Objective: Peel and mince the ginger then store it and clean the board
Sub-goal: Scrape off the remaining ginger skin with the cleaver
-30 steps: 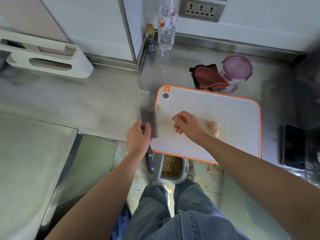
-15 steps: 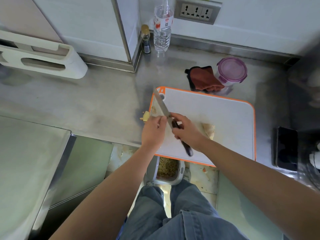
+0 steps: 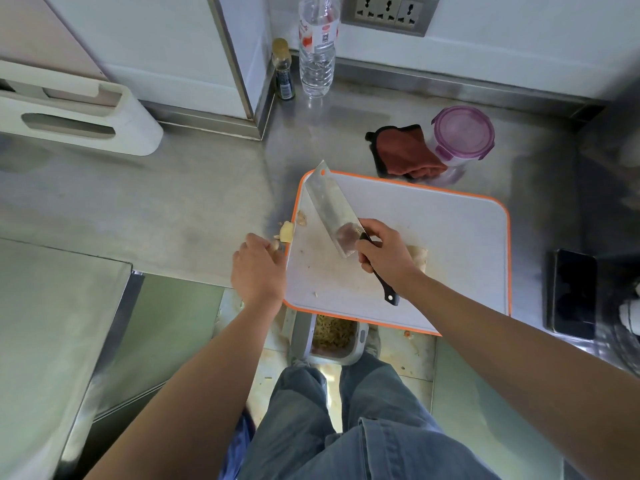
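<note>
While right hand (image 3: pixel 384 256) fingers (image 3: pixel 373 231) grip the cleaver (image 3: pixel 332 206) pointing far-left, left hand (image 3: pixel 258 268) perhaps pinches ginger (image 3: pixel 286 231).

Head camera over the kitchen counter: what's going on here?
A person preps ginger at a cutting board. The right hand grips a cleaver by its handle, blade over the board's left part. The left hand is at the board's left edge beside a ginger piece on the counter; whether it holds anything is unclear. A second ginger piece lies on the board behind the right hand. The container is lidded.
</note>
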Motion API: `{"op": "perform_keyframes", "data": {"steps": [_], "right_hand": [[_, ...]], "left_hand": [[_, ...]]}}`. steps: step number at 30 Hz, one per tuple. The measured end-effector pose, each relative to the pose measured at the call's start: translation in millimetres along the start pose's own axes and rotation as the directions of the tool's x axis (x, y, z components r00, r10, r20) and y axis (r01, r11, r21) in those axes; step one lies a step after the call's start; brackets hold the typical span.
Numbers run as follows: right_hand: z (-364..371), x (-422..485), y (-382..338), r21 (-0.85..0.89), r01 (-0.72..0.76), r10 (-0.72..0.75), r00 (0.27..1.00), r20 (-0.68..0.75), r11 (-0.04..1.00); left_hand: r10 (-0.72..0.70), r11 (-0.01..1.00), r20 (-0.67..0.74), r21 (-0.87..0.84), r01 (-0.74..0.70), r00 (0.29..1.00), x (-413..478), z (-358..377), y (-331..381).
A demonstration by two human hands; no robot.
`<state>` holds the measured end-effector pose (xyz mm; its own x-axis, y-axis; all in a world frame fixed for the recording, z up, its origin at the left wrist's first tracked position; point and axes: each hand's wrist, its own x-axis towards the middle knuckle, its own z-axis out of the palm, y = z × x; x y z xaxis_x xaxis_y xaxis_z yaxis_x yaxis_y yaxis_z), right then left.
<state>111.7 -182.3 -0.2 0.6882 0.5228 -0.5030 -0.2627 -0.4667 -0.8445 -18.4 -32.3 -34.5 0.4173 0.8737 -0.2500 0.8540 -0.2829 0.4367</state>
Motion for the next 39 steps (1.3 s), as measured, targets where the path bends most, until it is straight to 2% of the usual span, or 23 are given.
{"op": "perform_keyframes", "data": {"steps": [3,7,9,14,19,22,25,28,34,37,39], "right_hand": [[-2,1,1,-0.022,0.004,-0.004,1.0,-0.003,1.0],[-5,3,4,-0.065,0.007,-0.008,1.0,-0.02,0.998],[-6,3,4,-0.072,0.019,-0.021,1.0,-0.017,0.997],[-9,1,5,-0.061,0.014,-0.015,1.0,-0.014,0.998],[-11,3,13,-0.089,0.007,-0.008,1.0,-0.016,0.996],[-8,2,13,-0.109,0.036,-0.037,0.999,-0.01,0.993],[1,-1,14,-0.208,0.093,-0.083,0.995,0.056,0.974],[14,-3,18,-0.32,0.182,-0.16,0.983,0.096,0.93],[23,-1,14,-0.348,0.24,-0.195,0.968,0.158,0.906],[20,-2,16,-0.272,0.238,-0.218,0.971,0.1,0.932],[19,-1,20,-0.281,0.239,-0.241,0.97,0.029,0.929]], "left_hand": [[-0.067,0.996,0.01,0.057,0.067,0.998,6,-2,1],[0.11,0.99,-0.033,0.089,-0.107,0.993,10,4,10],[0.182,0.969,-0.028,0.177,-0.174,0.983,11,8,16],[0.215,0.941,0.054,0.254,-0.221,0.975,16,15,15],[0.152,0.966,0.027,0.207,-0.154,0.988,20,10,12],[0.168,0.972,0.042,0.159,-0.173,0.985,18,8,12],[0.19,0.977,0.011,0.096,-0.19,0.982,13,6,15],[0.131,0.991,-0.001,0.015,-0.13,0.991,9,3,16],[0.05,0.995,0.055,-0.09,-0.045,0.997,8,-1,8],[0.069,0.994,0.072,-0.091,-0.063,0.995,7,-2,3],[0.069,0.993,0.065,-0.098,-0.063,0.995,6,-4,-1]]}}
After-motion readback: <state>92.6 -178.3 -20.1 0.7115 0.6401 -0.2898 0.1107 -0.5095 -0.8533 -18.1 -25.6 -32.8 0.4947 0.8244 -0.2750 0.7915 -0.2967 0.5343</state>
